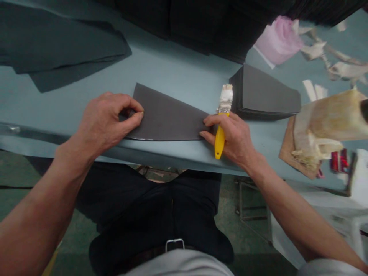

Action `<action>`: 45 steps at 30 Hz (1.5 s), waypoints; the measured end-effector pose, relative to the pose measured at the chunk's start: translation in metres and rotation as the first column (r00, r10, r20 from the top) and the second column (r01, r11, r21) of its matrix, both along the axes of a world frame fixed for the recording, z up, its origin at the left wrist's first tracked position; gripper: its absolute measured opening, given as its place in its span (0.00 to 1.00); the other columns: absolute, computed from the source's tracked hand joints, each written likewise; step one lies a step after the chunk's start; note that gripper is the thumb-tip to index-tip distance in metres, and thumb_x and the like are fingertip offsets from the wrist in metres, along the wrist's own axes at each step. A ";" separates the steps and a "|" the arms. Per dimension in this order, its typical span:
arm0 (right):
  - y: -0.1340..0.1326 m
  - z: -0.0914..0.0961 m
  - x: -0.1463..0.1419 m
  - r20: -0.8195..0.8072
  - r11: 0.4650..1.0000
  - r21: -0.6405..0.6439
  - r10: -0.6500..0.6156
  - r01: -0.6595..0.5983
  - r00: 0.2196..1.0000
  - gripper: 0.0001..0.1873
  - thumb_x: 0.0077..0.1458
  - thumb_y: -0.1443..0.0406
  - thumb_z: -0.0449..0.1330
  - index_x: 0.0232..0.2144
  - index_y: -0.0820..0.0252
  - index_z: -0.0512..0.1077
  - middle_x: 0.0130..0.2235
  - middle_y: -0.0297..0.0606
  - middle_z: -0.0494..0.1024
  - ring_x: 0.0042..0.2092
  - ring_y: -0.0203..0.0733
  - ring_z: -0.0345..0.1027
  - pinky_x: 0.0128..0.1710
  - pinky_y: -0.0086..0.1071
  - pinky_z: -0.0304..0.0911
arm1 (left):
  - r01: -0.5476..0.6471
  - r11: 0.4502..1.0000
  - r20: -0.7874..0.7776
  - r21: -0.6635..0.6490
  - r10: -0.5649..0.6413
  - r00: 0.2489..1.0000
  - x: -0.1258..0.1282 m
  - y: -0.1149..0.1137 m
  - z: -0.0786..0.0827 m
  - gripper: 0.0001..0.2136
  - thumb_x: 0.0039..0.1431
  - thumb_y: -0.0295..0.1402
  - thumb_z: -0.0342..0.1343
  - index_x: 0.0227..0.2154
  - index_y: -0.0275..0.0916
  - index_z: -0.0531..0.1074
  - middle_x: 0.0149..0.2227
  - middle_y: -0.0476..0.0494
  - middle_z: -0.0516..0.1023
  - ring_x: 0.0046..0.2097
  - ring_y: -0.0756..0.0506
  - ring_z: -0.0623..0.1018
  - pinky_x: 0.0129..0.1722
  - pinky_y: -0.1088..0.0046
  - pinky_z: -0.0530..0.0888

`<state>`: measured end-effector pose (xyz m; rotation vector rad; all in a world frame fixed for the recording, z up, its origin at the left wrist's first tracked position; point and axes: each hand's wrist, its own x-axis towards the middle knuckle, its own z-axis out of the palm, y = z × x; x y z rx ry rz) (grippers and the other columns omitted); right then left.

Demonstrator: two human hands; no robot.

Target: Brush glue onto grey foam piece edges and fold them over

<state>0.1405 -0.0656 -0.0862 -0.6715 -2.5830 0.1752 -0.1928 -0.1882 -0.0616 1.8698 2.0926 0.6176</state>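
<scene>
STEP: apparently aligning tapered grey panel (170, 115) | GRIP: left hand (105, 117) and right hand (234, 134) are pinching its ends, right also clasping yellow-handled paintbrush (220, 142) | NEXT: likely requiring brush clearance

Left hand (110, 117): you pinch the grey panel (171, 117) near its wide end.
Right hand (234, 134): you hold the yellow brush (219, 142), touching the narrow end.
Grey stack (267, 92): just beside the bristles.

Across the frame, the blue-gray bench (178, 73) carries dark sheets (66, 46) upper left, a gray panel (172, 117) mid-frame, a gray stack (267, 92) right.
</scene>
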 end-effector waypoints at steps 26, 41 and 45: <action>-0.006 -0.008 0.002 -0.001 0.999 0.030 -0.034 0.034 0.999 0.11 0.67 0.57 0.68 0.48 0.48 0.72 0.50 0.42 0.87 0.51 0.57 0.81 0.57 0.55 0.68 | 0.131 0.991 -0.106 -0.030 -0.134 0.985 -0.010 -0.004 -0.004 0.19 0.75 0.48 0.44 0.47 0.48 0.79 0.45 0.45 0.82 0.49 0.39 0.76 0.61 0.56 0.71; -0.008 -0.010 0.004 0.016 0.998 0.037 -0.052 0.051 0.999 0.11 0.68 0.57 0.67 0.49 0.49 0.71 0.51 0.42 0.87 0.52 0.57 0.81 0.58 0.55 0.68 | 0.104 0.993 -0.277 -0.058 -0.116 0.954 -0.008 -0.011 -0.011 0.23 0.81 0.49 0.41 0.57 0.38 0.72 0.58 0.35 0.72 0.62 0.30 0.74 0.66 0.44 0.71; -0.008 -0.011 0.002 0.009 0.997 0.038 -0.060 0.060 0.998 0.10 0.69 0.55 0.66 0.48 0.49 0.72 0.51 0.42 0.87 0.49 0.57 0.79 0.56 0.54 0.68 | 0.082 0.995 -0.263 -0.058 -0.095 0.960 -0.011 -0.010 -0.013 0.22 0.80 0.50 0.43 0.57 0.40 0.72 0.59 0.35 0.73 0.62 0.32 0.74 0.68 0.45 0.69</action>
